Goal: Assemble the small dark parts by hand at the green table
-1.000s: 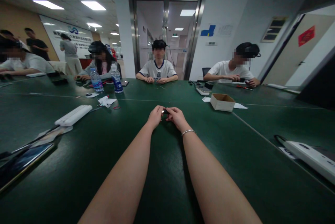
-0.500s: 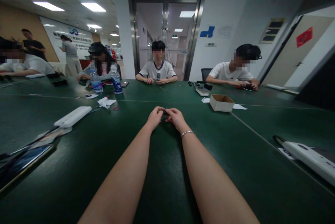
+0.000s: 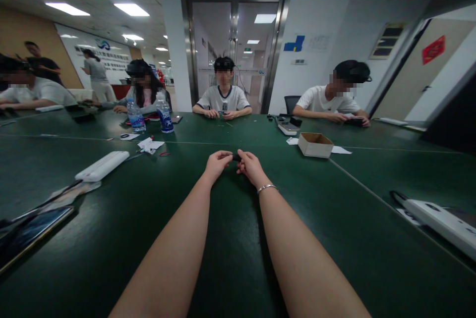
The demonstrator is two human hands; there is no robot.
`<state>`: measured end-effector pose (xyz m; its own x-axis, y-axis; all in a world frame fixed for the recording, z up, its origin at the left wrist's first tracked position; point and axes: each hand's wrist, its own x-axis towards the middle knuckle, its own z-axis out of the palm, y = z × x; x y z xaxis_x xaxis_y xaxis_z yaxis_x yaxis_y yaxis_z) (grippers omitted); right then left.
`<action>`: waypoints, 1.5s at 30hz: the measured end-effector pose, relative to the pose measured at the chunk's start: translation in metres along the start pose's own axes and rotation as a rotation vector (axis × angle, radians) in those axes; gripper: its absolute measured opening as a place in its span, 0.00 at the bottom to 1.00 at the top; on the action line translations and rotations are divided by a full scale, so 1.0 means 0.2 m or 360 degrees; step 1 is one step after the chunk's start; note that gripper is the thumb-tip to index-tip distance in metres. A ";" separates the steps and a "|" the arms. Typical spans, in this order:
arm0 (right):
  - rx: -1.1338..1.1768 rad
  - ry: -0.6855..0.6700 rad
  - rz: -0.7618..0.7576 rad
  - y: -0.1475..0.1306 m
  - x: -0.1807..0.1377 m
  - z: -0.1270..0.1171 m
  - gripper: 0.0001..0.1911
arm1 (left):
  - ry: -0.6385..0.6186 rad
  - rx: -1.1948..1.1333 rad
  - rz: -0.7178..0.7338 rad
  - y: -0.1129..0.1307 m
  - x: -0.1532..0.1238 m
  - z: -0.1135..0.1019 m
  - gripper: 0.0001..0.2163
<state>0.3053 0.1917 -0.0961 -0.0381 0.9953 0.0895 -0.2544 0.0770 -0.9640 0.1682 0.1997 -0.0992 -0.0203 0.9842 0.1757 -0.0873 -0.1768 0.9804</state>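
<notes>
Nearest on the left lies a phone (image 3: 44, 231) on the green table (image 3: 238, 263), and nearest on the right a white power strip (image 3: 442, 219). A white oblong device (image 3: 102, 167) rests a little farther off on the left.

Beyond these, the left hand (image 3: 216, 165) and the right hand (image 3: 251, 165) meet over the table, with a small dark piece (image 3: 237, 158) between them. The left thumb and fingertips pinch its left end; the right thumb and fingers grasp its right end, hiding part of it. Whether it touches the tabletop, I cannot tell. A metal bracelet (image 3: 267, 187) circles the right wrist.

The step in hand looks like two-handed handling of this piece. The next move, I judge, calls for a light, steady pinch on each end, with only one hand regripping at a time.

Farther off are crumpled paper (image 3: 150, 145) on the left and an open box (image 3: 315, 149) on the right, then two bottles (image 3: 165, 119) on the left and, at the far edge, a seated person (image 3: 223, 100)
</notes>
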 end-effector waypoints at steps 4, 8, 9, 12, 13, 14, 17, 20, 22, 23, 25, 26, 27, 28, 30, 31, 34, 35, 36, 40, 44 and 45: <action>-0.0046 0.0000 -0.0023 -0.01 -0.01 0.00 0.11 | -0.0005 -0.0054 -0.0034 0.00 0.00 -0.01 0.12; -0.0068 -0.0092 0.0033 -0.03 -0.02 0.01 0.15 | 0.0024 -0.0074 -0.0043 0.00 0.00 -0.02 0.13; -0.0087 -0.0126 0.0069 -0.03 -0.02 0.02 0.15 | 0.0022 -0.0073 -0.0043 0.00 0.00 -0.02 0.13; -0.0165 -0.0172 0.0140 -0.04 -0.01 0.02 0.09 | 0.0011 -0.0052 -0.0037 0.00 0.00 -0.02 0.12; -0.0179 -0.0171 0.0138 -0.04 -0.01 0.02 0.07 | 0.0010 -0.0038 -0.0035 0.00 0.00 -0.01 0.12; -0.0176 -0.0169 0.0129 -0.04 -0.01 0.02 0.06 | 0.0014 -0.0023 -0.0032 0.00 0.00 -0.01 0.12; -0.0086 -0.0182 0.0124 -0.04 -0.02 0.01 0.12 | 0.0026 0.0016 -0.0027 0.00 0.00 -0.02 0.12; -0.0072 -0.0203 0.0133 -0.04 -0.02 0.01 0.10 | 0.0017 0.0029 -0.0027 0.00 0.01 -0.01 0.12; -0.0110 -0.0196 0.0091 -0.04 -0.03 0.01 0.09 | 0.0019 0.0030 -0.0035 0.00 0.01 -0.01 0.11; -0.0114 -0.0187 0.0065 -0.04 -0.03 0.01 0.11 | 0.0022 0.0028 -0.0039 0.00 0.01 -0.01 0.11; -0.0077 -0.0167 0.0049 -0.04 -0.03 0.01 0.17 | 0.0029 0.0017 -0.0044 0.00 0.01 -0.01 0.11; -0.0052 -0.0160 0.0066 -0.04 -0.03 0.01 0.17 | 0.0030 0.0010 -0.0042 0.00 0.01 -0.01 0.11; -0.0034 -0.0155 0.0093 -0.04 -0.03 0.01 0.15 | 0.0026 0.0005 -0.0040 0.00 0.01 -0.01 0.11; -0.0025 -0.0153 0.0118 -0.04 -0.03 0.01 0.12 | 0.0017 0.0003 -0.0034 0.00 0.01 -0.01 0.12; -0.0027 -0.0150 0.0117 -0.04 -0.03 0.01 0.09 | -0.0002 0.0011 -0.0017 -0.01 0.01 -0.02 0.12; -0.0028 -0.0150 0.0084 -0.03 -0.03 0.01 0.09 | -0.0014 0.0025 -0.0004 -0.02 0.02 -0.02 0.13; 0.0000 -0.0143 -0.0013 -0.03 -0.03 0.00 0.15 | -0.0052 0.0152 0.0053 -0.03 0.02 -0.02 0.15; 0.0012 -0.0149 -0.0011 -0.03 -0.03 0.00 0.16 | -0.0063 0.0220 0.0076 -0.04 0.02 -0.02 0.16; 0.0018 -0.0155 0.0013 -0.03 -0.03 0.00 0.16 | -0.0068 0.0291 0.0101 -0.04 0.02 -0.02 0.17; -0.0046 -0.0194 0.0134 -0.03 -0.02 0.01 0.12 | -0.0001 0.0445 0.0149 -0.03 0.01 -0.01 0.16; -0.0095 -0.0209 0.0117 -0.03 -0.02 0.01 0.10 | 0.0035 0.0448 0.0104 -0.03 0.00 0.00 0.15; -0.0069 -0.0194 0.0091 -0.03 -0.01 0.01 0.10 | 0.0037 0.0439 0.0093 -0.03 0.00 0.00 0.15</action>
<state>0.3056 0.1884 -0.0909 -0.1693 0.9836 0.0613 -0.2063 0.0254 -0.9782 0.1681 0.2012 -0.1053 -0.0404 0.9715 0.2334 0.1887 -0.2220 0.9566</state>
